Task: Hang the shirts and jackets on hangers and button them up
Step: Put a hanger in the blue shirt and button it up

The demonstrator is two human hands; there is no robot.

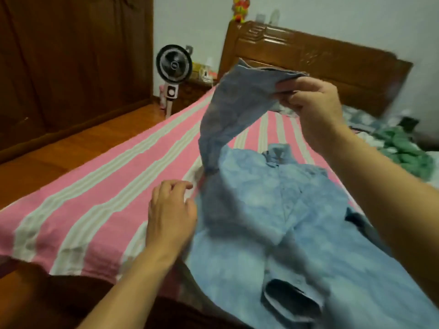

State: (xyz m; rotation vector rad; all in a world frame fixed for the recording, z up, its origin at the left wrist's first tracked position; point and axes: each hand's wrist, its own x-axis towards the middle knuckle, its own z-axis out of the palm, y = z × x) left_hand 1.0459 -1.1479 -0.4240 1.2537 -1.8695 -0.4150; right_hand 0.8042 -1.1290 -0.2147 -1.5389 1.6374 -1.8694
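Pinching the cuff end of a raised sleeve (237, 108), the person's right hand (313, 108) is holding it up above a pale blue denim-look button-up shirt (273, 210) that is lying spread on a bed covered by a pink-and-white striped cotton sheet (95, 198). Fingers and thumb are curling around the fabric's edge. Just beside the shirt's shoulder, the left hand (171, 214) is hovering with loosely bent fingers, gripping nothing; whether it is touching the sheet is unclear. Another cuff (292, 302) is lying open on the shirt's lower front, near the bed's foot edge. Beyond the shirt, a carved brown wooden headboard (320, 58) is standing against the wall, with crumpled green and white clothing (403, 148) lying off the shirt's far side. Past the sheet's far edge, a small white-and-black standing fan (173, 67) is sitting on the wooden floor.
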